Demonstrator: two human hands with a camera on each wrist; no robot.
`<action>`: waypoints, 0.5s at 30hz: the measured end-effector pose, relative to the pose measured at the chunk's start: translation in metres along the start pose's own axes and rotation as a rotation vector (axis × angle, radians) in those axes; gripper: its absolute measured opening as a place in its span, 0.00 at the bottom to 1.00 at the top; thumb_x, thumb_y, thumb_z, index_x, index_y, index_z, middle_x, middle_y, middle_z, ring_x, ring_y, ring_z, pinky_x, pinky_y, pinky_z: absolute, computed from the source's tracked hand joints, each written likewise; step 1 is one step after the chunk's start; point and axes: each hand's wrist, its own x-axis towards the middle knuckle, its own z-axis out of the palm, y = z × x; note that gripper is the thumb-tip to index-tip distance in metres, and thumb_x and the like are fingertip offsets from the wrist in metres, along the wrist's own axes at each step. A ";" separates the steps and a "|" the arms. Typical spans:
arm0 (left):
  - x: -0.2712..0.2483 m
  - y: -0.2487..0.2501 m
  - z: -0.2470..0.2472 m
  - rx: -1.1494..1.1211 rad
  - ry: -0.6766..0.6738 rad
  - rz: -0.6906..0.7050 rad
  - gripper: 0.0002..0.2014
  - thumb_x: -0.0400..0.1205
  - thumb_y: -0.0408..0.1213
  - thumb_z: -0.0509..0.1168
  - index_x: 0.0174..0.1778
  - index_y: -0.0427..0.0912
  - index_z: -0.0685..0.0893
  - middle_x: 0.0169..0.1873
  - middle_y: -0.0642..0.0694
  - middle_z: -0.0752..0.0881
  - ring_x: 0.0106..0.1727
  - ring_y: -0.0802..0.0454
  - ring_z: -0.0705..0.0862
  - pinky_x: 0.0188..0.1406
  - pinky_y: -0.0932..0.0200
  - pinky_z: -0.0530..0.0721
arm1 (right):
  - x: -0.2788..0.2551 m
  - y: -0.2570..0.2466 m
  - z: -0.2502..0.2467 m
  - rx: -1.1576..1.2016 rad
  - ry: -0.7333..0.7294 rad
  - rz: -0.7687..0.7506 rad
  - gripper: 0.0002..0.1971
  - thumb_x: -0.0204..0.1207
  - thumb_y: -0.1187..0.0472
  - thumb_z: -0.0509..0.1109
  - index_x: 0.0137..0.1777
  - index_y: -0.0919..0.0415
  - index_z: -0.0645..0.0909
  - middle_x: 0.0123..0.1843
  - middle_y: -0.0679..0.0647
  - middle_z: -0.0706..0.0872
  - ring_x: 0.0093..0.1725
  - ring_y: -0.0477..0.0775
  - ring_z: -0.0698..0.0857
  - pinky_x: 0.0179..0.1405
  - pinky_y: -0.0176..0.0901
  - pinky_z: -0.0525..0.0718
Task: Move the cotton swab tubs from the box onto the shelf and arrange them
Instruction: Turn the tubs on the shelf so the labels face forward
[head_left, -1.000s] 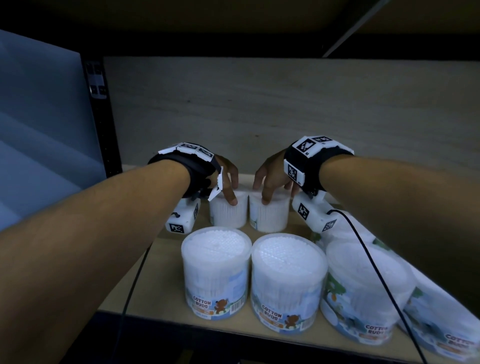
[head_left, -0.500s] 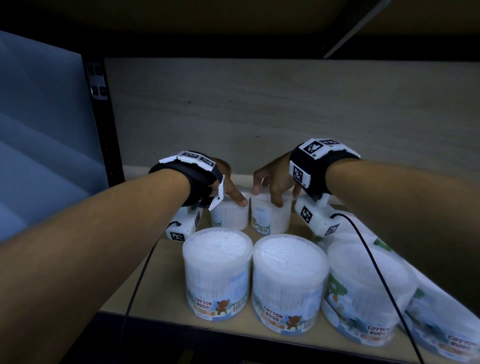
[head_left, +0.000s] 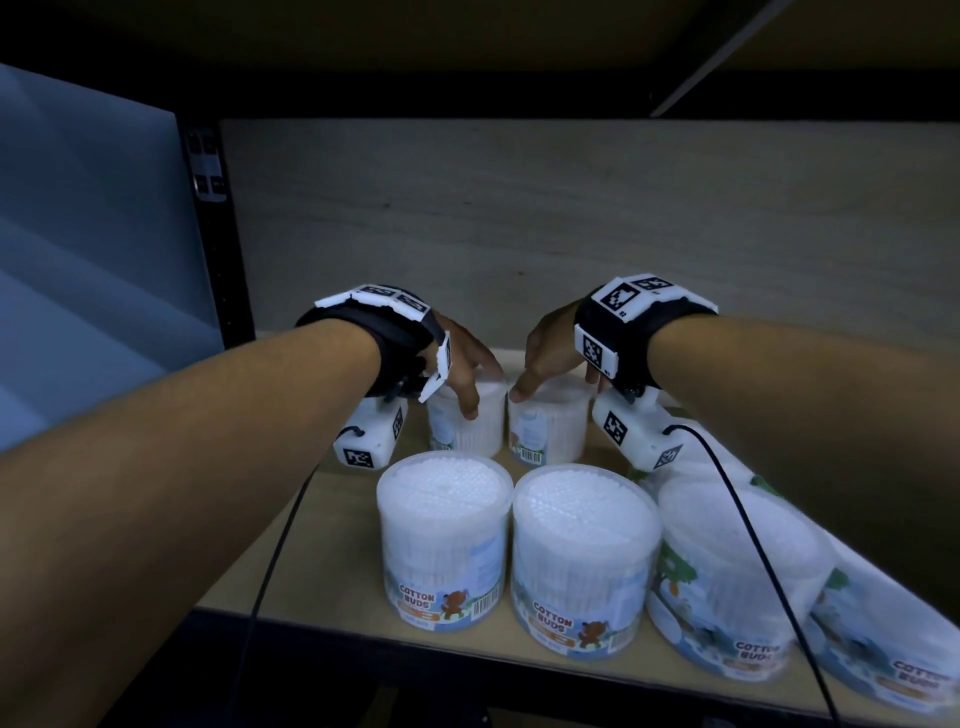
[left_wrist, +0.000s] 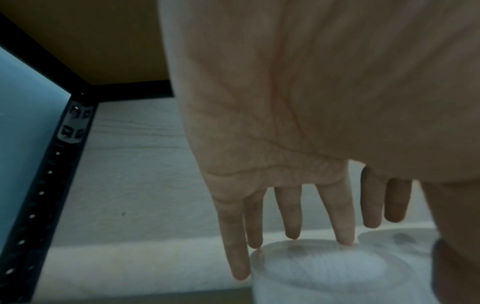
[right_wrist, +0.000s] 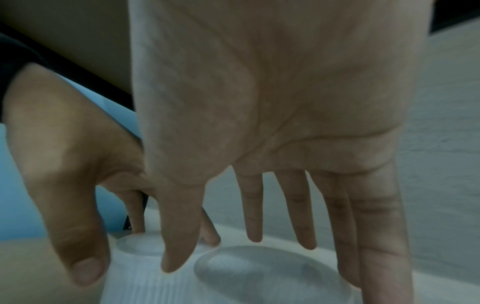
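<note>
Left hand (head_left: 462, 358) is over the back-left tub (head_left: 467, 418), fingers (left_wrist: 342, 226) fairly straight, spread round its lid rim, thumb down the near side. Right hand (head_left: 550, 353) has the same claw hold on the back-right tub (head_left: 548, 428), just beside the back-left tub. Both stand upright on the shelf (head_left: 337, 540). Nearer than the back-left tub: front row of tubs (head_left: 441, 540), upright, labels facing out.
</note>
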 end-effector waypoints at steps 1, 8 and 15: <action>0.002 0.001 0.001 0.000 -0.016 -0.007 0.39 0.80 0.53 0.69 0.85 0.60 0.57 0.73 0.39 0.79 0.72 0.47 0.79 0.73 0.53 0.76 | 0.002 0.000 0.001 -0.009 0.005 0.009 0.37 0.73 0.39 0.73 0.77 0.60 0.73 0.74 0.56 0.77 0.35 0.50 0.78 0.28 0.38 0.77; 0.004 0.001 0.003 -0.071 0.062 0.019 0.31 0.85 0.45 0.67 0.84 0.57 0.63 0.80 0.47 0.70 0.77 0.46 0.73 0.34 0.73 0.77 | 0.009 -0.001 0.006 -0.044 -0.016 0.034 0.31 0.72 0.43 0.76 0.70 0.61 0.79 0.65 0.55 0.82 0.33 0.49 0.78 0.15 0.37 0.79; 0.003 0.002 0.000 -0.092 0.100 0.045 0.29 0.81 0.48 0.71 0.80 0.58 0.72 0.73 0.47 0.76 0.65 0.49 0.79 0.27 0.72 0.76 | 0.011 -0.002 0.006 -0.019 -0.037 0.007 0.29 0.71 0.47 0.78 0.70 0.57 0.79 0.66 0.55 0.81 0.54 0.54 0.84 0.24 0.40 0.80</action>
